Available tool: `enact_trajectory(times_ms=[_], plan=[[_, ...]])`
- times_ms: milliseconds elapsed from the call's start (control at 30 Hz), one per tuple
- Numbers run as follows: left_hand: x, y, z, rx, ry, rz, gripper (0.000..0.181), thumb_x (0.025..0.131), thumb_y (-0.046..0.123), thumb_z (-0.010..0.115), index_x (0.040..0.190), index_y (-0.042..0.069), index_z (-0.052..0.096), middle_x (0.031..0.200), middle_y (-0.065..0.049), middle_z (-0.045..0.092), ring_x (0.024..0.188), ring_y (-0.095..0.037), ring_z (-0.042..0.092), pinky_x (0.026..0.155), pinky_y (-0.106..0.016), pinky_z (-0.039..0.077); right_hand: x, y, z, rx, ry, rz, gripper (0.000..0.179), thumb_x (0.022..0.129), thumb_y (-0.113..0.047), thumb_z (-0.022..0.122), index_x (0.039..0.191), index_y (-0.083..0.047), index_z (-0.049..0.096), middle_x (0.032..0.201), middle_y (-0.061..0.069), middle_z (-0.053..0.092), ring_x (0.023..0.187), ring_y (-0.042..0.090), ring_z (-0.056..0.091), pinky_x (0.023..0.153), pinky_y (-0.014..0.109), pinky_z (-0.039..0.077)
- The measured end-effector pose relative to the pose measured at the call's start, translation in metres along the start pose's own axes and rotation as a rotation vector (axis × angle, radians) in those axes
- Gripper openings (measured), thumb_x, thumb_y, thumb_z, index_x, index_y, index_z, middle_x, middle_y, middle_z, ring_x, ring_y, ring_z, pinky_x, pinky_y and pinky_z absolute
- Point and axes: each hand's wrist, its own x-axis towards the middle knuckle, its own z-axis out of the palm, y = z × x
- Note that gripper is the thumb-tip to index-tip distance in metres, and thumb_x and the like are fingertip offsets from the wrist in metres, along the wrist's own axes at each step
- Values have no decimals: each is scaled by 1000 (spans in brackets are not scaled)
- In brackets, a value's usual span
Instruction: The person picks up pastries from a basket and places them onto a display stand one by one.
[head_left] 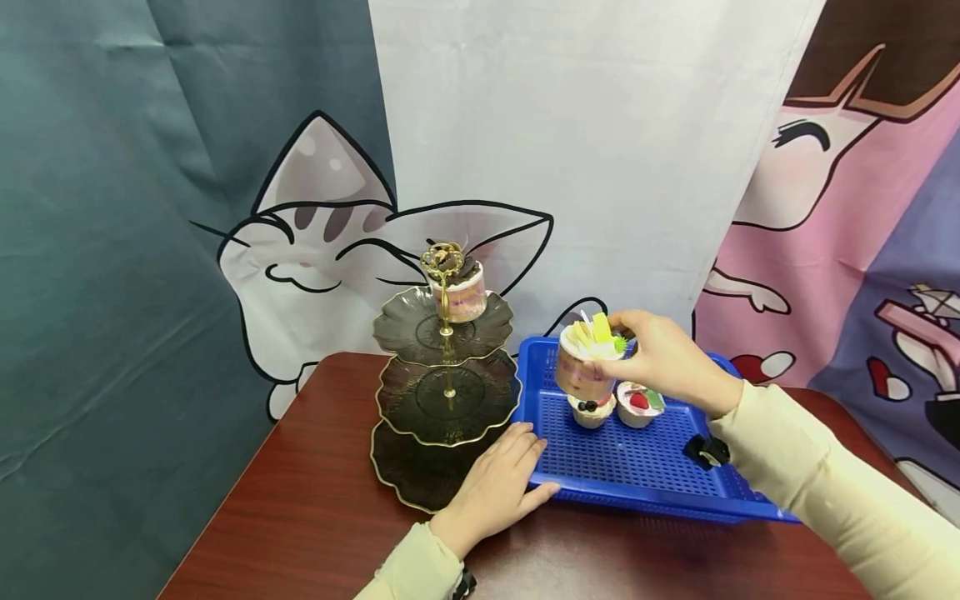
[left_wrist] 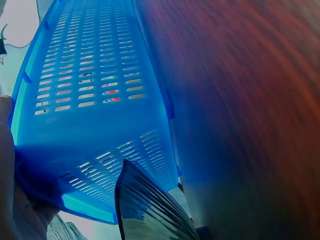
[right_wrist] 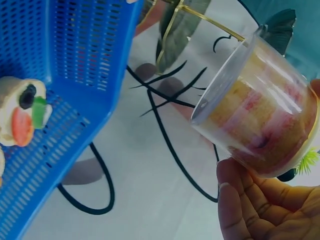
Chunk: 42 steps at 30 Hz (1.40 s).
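My right hand (head_left: 671, 362) holds a clear cup of layered cake (head_left: 581, 377) near its rim, thumb in front and fingers behind. Yellow pieces and a green sprig top this cup, which hangs above the left part of a blue plastic basket (head_left: 637, 490). In the right wrist view, pink and yellow layers show through the cake cup (right_wrist: 265, 107), tilted in that picture. My left hand (head_left: 495, 483) rests with extended fingers on the basket's near left corner, beside a three-tier stand (head_left: 450, 417). The left wrist view shows the basket's slotted side (left_wrist: 95, 120) and part of the hand.
Two small cupcakes, one with dark berries (head_left: 591, 414) and one with a red berry (head_left: 639, 407), sit in the basket. A dark-topped cake cup (head_left: 461, 298) stands on the stand's top tier. Behind the wooden table (head_left: 262, 500) hangs a printed cloth (head_left: 585, 150).
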Motion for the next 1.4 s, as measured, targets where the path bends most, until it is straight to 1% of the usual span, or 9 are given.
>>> enact_trajectory(times_ms=[133, 467, 733, 867, 1067, 1233, 1400], plan=[[0, 1, 0, 6, 3, 3, 53, 91, 54, 56, 118, 9, 65, 120, -3, 64, 127, -19, 52, 114, -29, 37, 5, -6, -6, 12, 17, -1, 59, 79, -38, 75, 117, 4, 60, 103, 15, 66, 84, 21, 60, 70, 28, 50], [-1, 1, 0, -2, 4, -3, 54, 91, 54, 56, 118, 8, 65, 120, -3, 64, 127, -19, 52, 114, -28, 37, 18, -19, -17, -6, 30, -1, 60, 81, -39, 72, 121, 3, 59, 105, 16, 67, 87, 23, 60, 71, 29, 48], [-1, 1, 0, 5, 1, -6, 54, 91, 54, 56, 119, 9, 64, 121, -3, 64, 127, -19, 52, 113, -29, 38, 30, -31, -20, 5, 68, -12, 55, 83, -40, 71, 118, 1, 61, 102, 15, 67, 89, 25, 60, 73, 31, 46], [-1, 1, -1, 8, -5, -11, 54, 90, 54, 56, 120, 9, 64, 122, -3, 64, 127, -19, 52, 114, -28, 37, 37, -39, -22, -1, 93, -8, 53, 82, -42, 70, 115, -1, 62, 101, 14, 67, 88, 26, 60, 72, 31, 46], [-2, 1, -2, 7, -12, -17, 54, 91, 54, 55, 120, 9, 64, 122, -3, 64, 128, -19, 52, 114, -28, 37, 47, -53, -20, 9, 108, -9, 50, 80, -44, 71, 111, -4, 63, 95, 10, 66, 82, 23, 58, 68, 30, 44], [-2, 1, -1, 10, -16, -18, 53, 92, 54, 54, 120, 10, 64, 123, -3, 64, 128, -19, 52, 114, -29, 37, 56, -63, -15, 7, 125, -29, 48, 78, -40, 73, 109, -3, 64, 90, 9, 66, 78, 22, 57, 66, 29, 43], [-2, 1, -1, 2, -37, -22, 53, 94, 53, 51, 121, 9, 64, 124, -3, 63, 129, -19, 51, 114, -29, 37, 64, -74, -8, -8, 127, -45, 46, 76, -39, 74, 103, -4, 64, 85, 7, 64, 74, 21, 55, 61, 28, 42]])
